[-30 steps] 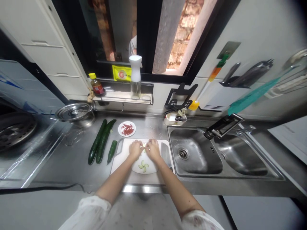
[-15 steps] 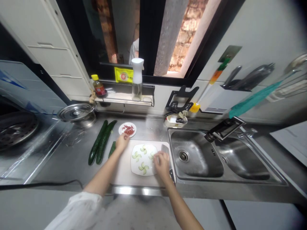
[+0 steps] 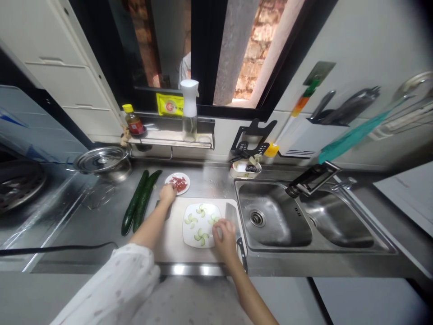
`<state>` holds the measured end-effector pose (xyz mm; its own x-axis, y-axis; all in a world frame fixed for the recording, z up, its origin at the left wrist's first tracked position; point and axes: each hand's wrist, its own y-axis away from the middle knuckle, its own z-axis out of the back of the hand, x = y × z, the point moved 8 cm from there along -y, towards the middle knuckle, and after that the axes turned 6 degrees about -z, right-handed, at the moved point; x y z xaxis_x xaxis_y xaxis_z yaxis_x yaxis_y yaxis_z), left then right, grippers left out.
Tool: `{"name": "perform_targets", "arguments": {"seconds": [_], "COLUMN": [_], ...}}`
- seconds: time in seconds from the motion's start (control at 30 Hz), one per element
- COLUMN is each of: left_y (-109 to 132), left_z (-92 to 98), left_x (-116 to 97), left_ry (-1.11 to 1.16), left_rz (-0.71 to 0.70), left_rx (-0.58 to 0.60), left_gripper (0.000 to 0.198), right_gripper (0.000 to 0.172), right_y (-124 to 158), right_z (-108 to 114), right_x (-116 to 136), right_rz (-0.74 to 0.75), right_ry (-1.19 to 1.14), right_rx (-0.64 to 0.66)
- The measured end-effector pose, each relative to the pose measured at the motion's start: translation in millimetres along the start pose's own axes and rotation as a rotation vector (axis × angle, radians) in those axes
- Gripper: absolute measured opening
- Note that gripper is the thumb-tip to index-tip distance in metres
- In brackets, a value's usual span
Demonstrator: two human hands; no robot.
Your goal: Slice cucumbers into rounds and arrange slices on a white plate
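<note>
My left hand reaches to the near rim of a small white dish of chopped red bits; its fingers are curled and pinched, and what they hold is hidden. My right hand rests at the right rim of a white plate that carries cucumber slices set in small pinwheels. Its fingers are curled on that rim. The plate sits on a white cutting board. A cleaver lies along the board's right edge, just beyond my right hand.
Two long cucumbers lie left of the board on the steel counter. A lidded steel pot stands at the back left. A double sink with a tap fills the right. A spray bottle stands on the window shelf.
My hands left the plate's far edge and parted. The left went to the dish of red bits; the right slid down to the plate's right rim.
</note>
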<state>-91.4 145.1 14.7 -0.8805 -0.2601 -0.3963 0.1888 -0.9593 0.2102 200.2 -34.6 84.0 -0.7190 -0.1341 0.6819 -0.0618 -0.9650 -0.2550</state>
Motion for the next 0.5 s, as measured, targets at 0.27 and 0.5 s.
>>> {"name": "perform_targets", "arguments": {"seconds": [0.27, 0.5], "left_y": [-6.2, -8.9], "left_z": [-5.5, 1.3], "left_x": [0.6, 4.1], "left_ry": [0.007, 0.163], "left_rz": [0.033, 0.08], "left_rx": [0.021, -0.061], "left_gripper": [0.041, 0.038], "right_gripper": [0.015, 0.016], "right_y": [5.4, 7.3], "right_z": [4.1, 6.0], "right_x": [2.5, 1.6], "right_rz": [0.004, -0.006], "right_ry": [0.002, 0.001], "right_rx": [-0.002, 0.009]}}
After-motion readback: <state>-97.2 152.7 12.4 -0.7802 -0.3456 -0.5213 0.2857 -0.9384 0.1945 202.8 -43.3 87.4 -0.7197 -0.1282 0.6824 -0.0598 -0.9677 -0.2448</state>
